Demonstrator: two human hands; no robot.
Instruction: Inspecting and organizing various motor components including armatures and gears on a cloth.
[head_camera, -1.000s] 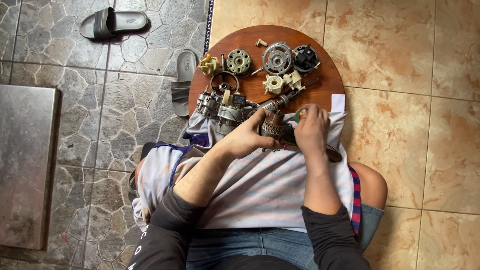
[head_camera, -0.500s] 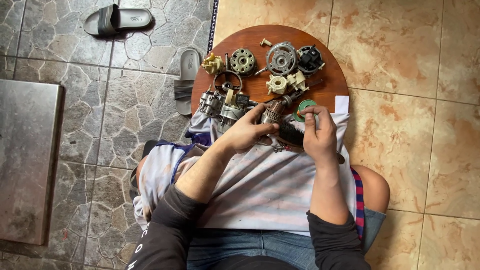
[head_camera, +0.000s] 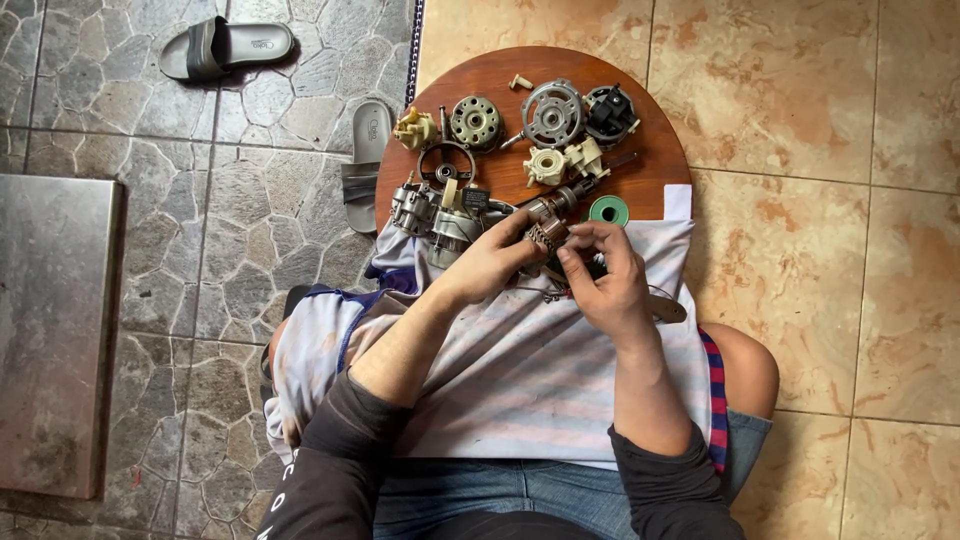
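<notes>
The motor rotor (head_camera: 548, 228) lies between both hands, at the near edge of the round wooden surface (head_camera: 660, 170). The left hand (head_camera: 497, 258) grips it from the left. The right hand (head_camera: 605, 280) pinches it with its fingertips (head_camera: 566, 256).

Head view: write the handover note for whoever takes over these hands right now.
Left hand: grip closed on the motor rotor, held above the white cloth on the lap.
Right hand: fingertips pinching at the rotor's near end; what they pinch is too small to tell.
Parts: round housing plate, black part, gear disc, cream plastic pieces and a green tape roll lie on the round wooden board.
Done: motor lies in separate parts.
Left: rotor in hand, parts not assembled.
</notes>
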